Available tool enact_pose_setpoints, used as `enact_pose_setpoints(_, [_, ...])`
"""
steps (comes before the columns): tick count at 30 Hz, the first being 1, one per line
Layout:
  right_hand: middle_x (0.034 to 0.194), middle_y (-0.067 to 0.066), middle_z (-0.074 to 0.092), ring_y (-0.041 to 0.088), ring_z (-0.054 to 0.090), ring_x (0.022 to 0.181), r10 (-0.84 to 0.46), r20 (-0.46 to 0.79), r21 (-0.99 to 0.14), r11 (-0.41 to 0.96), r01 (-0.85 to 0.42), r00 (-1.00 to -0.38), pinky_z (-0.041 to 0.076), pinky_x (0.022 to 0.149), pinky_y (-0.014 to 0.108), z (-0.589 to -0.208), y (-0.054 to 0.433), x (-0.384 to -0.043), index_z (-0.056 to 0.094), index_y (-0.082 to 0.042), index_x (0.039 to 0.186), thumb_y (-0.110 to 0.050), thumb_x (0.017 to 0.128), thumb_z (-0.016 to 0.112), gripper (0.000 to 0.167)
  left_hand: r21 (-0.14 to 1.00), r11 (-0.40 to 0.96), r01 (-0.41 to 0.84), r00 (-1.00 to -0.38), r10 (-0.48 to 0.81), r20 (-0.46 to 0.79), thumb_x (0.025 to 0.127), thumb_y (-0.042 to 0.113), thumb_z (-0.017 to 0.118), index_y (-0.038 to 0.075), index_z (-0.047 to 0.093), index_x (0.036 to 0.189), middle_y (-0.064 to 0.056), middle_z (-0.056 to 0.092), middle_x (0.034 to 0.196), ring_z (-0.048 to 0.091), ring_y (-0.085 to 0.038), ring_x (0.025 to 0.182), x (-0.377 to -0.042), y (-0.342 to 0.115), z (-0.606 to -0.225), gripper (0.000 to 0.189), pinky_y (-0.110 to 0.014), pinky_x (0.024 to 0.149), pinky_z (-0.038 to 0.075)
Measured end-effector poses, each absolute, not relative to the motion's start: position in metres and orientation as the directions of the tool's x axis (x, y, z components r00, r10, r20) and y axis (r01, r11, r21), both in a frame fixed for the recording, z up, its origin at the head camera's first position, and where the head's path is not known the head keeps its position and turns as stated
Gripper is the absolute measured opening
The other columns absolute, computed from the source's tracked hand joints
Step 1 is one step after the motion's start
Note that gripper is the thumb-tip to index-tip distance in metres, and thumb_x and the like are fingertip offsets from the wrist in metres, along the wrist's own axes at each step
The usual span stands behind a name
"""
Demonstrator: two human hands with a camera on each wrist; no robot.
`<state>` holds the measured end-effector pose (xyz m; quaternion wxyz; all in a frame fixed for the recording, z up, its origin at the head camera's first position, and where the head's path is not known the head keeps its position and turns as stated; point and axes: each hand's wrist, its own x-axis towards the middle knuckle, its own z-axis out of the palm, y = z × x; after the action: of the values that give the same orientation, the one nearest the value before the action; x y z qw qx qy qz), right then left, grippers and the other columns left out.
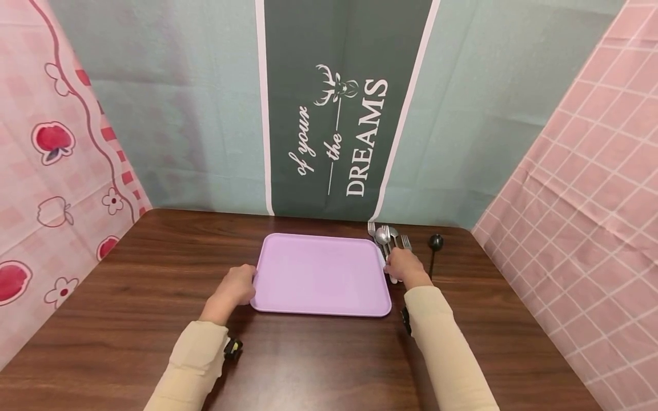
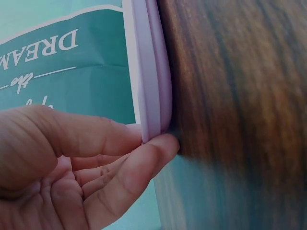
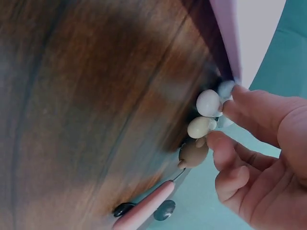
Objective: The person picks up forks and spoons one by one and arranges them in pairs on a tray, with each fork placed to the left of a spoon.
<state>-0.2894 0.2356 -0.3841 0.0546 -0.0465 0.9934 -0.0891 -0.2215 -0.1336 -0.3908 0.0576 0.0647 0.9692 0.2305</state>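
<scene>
Cream-sleeved arms (image 1: 197,354) are stretching from the frame's bottom edge, the left hand (image 1: 239,283) pinching the left rim of a lilac tray (image 1: 321,277) lying mid-frame on the worktop (image 1: 319,359). Right of centre, the right hand (image 1: 406,265) is bending partly curled fingers at the cutlery (image 1: 381,236) handles; whether they are gripping any cannot be told.

Head view. A lilac tray (image 1: 321,274) is placed near the far edge of the wood-grain tabletop (image 1: 319,365), roughly midway between its left and right edges. The tray's left rim is held by the left hand (image 1: 240,284). Toward the far right corner, forks and spoons (image 1: 382,235) are bunched beside the tray, their handles partly covered by the right hand (image 1: 403,265); finger contact is hidden. A black utensil (image 1: 436,242) is laid nearer that corner. The far edge is backed by green cloth (image 1: 334,34), lettered "DREAMS".
</scene>
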Motion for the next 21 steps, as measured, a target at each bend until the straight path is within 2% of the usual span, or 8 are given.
enact_pose_setpoints(5, [0.056, 0.005, 0.058, 0.022, 0.057, 0.062, -0.107, -0.104, -0.156, 0.984, -0.091, -0.989, 0.049, 0.054, 0.036, -0.383, 0.233, -0.290, 0.060, -0.006, 0.061, -0.006, 0.080, 0.059, 0.019, 0.459, 0.883, 0.100, -0.985, 0.155, -0.082, 0.074, -0.009, 0.054, -0.003, 0.061, 0.083, -0.012, 0.053, 0.072, 0.049, -0.027, 0.067, -0.221, -0.133, -0.390, 0.013, -0.034, 0.056, 0.044])
enact_pose_setpoints(7, [0.065, 0.011, 0.063, 0.025, 0.060, 0.068, -0.137, -0.088, -0.158, 0.980, -0.122, -0.987, 0.051, 0.060, 0.038, -0.384, 0.232, -0.291, 0.066, -0.002, 0.074, -0.003, 0.079, 0.059, 0.009, 0.462, 0.881, 0.102, -0.984, 0.158, -0.084, 0.074, -0.009, 0.054, -0.002, 0.061, 0.083, -0.012, 0.053, 0.072, 0.049, -0.027, 0.067, -0.221, -0.133, -0.391, 0.013, -0.034, 0.055, 0.044])
enact_pose_setpoints(10, [0.080, 0.016, 0.065, 0.029, 0.059, 0.075, -0.186, -0.054, -0.168, 0.970, -0.175, -0.981, 0.050, 0.068, 0.041, -0.388, 0.234, -0.293, 0.069, 0.000, 0.089, -0.002, 0.078, 0.059, 0.015, 0.463, 0.881, 0.103, -0.984, 0.159, -0.084, 0.074, -0.009, 0.055, -0.001, 0.060, 0.080, -0.012, 0.053, 0.071, 0.050, -0.026, 0.067, -0.220, -0.133, -0.392, 0.011, -0.033, 0.054, 0.044])
enact_pose_setpoints(12, [0.079, 0.015, 0.064, 0.029, 0.058, 0.074, -0.226, -0.033, -0.169, 0.961, -0.218, -0.974, 0.049, 0.067, 0.042, -0.390, 0.235, -0.295, 0.068, -0.001, 0.086, 0.000, 0.078, 0.058, 0.013, 0.465, 0.879, 0.103, -0.985, 0.156, -0.077, 0.073, -0.009, 0.055, 0.000, 0.059, 0.077, -0.011, 0.052, 0.069, 0.050, -0.026, 0.066, -0.221, -0.133, -0.392, 0.011, -0.032, 0.053, 0.044])
enact_pose_setpoints(14, [0.067, 0.011, 0.060, 0.027, 0.057, 0.067, -0.254, -0.025, -0.157, 0.956, -0.247, -0.967, 0.049, 0.064, 0.041, -0.392, 0.235, -0.296, 0.064, -0.003, 0.071, 0.000, 0.078, 0.056, 0.011, 0.470, 0.877, 0.100, -0.986, 0.151, -0.072, 0.071, -0.010, 0.055, 0.001, 0.057, 0.073, -0.011, 0.052, 0.067, 0.051, -0.026, 0.063, -0.221, -0.132, -0.392, 0.011, -0.031, 0.050, 0.044])
enact_pose_setpoints(16, [0.059, 0.008, 0.056, 0.025, 0.055, 0.061, -0.260, -0.044, -0.150, 0.956, -0.251, -0.965, 0.048, 0.059, 0.038, -0.391, 0.234, -0.297, 0.057, -0.004, 0.060, 0.001, 0.077, 0.055, 0.018, 0.477, 0.874, 0.094, -0.987, 0.143, -0.069, 0.070, -0.010, 0.055, 0.002, 0.055, 0.070, -0.010, 0.052, 0.064, 0.053, -0.024, 0.059, -0.221, -0.132, -0.391, 0.012, -0.029, 0.047, 0.045])
enact_pose_setpoints(18, [0.058, 0.007, 0.055, 0.023, 0.054, 0.059, -0.231, -0.078, -0.145, 0.965, -0.219, -0.970, 0.049, 0.058, 0.036, -0.389, 0.232, -0.298, 0.055, -0.005, 0.058, 0.001, 0.077, 0.055, 0.020, 0.487, 0.869, 0.083, -0.988, 0.136, -0.075, 0.070, -0.011, 0.055, 0.002, 0.054, 0.067, -0.010, 0.052, 0.061, 0.054, -0.022, 0.055, -0.220, -0.132, -0.391, 0.013, -0.028, 0.045, 0.045])
enact_pose_setpoints(21, [0.068, 0.013, 0.058, 0.023, 0.056, 0.062, -0.162, -0.112, -0.138, 0.980, -0.146, -0.980, 0.050, 0.057, 0.035, -0.388, 0.229, -0.300, 0.057, -0.002, 0.066, 0.001, 0.078, 0.056, 0.012, 0.502, 0.862, 0.069, -0.988, 0.127, -0.083, 0.070, -0.011, 0.054, 0.002, 0.052, 0.065, -0.010, 0.051, 0.060, 0.055, -0.019, 0.050, -0.220, -0.132, -0.390, 0.014, -0.026, 0.043, 0.046])
